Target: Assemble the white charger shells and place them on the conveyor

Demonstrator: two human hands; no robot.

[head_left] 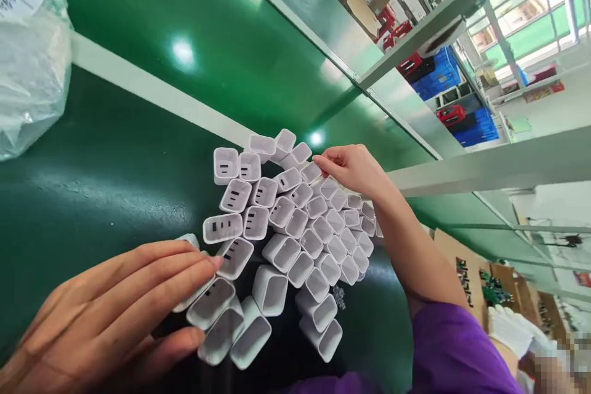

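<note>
Many white plastic housings [298, 269], hollow and open at the top, stand packed together on the green table. Several on the left show dark slots inside, such as one housing [235, 196]. My left hand [133, 295] lies flat with fingers stretched out along the left side of the group, its fingertips against a slotted housing [234, 258]. At the far side, my right hand [353, 166] is closed with thumb and fingers together beside a small housing [310, 172]. Whatever is between those fingertips is hidden. A few housings nearest me lean at an angle.
A clear plastic bag [32, 68] sits at the upper left. A pale strip [161, 95] crosses the green table [129, 154]. Small grey pieces [338, 297] lie by the housings. Cardboard with circuit boards [496, 289] and a person's white-gloved hand [512, 329] show at right.
</note>
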